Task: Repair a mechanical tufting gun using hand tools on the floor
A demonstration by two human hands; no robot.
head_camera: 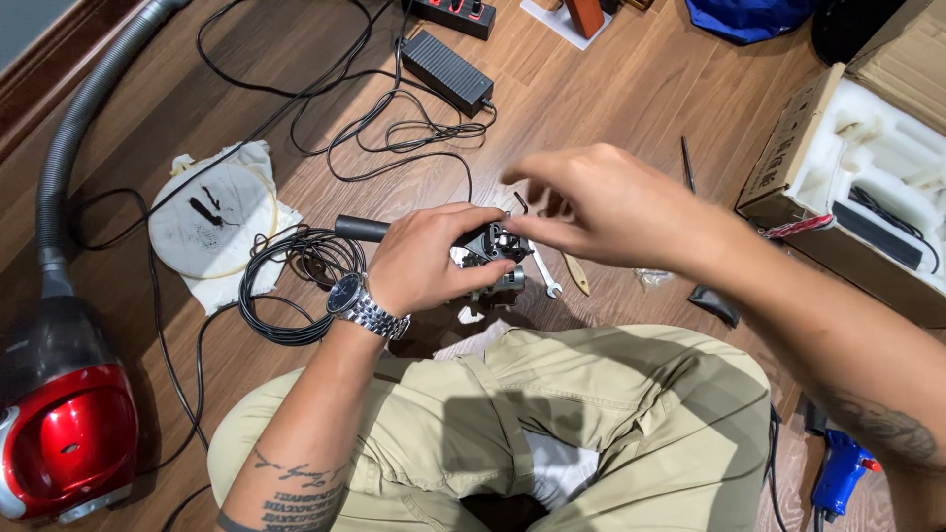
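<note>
Left hand point(426, 264) gripping black-handled metal tool point(490, 252), right hand point(601, 205) above

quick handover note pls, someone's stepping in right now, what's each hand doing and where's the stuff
Left hand: gripping a small black-and-metal mechanism above the wooden floor.
Right hand: over the mechanism, fingers pinched; whether it holds anything is too blurred to tell.
Nearby: small wrench just right of the mechanism, coiled black cable to the left, foam-lined box far right.
Progress: cannot tell from this view.
</note>
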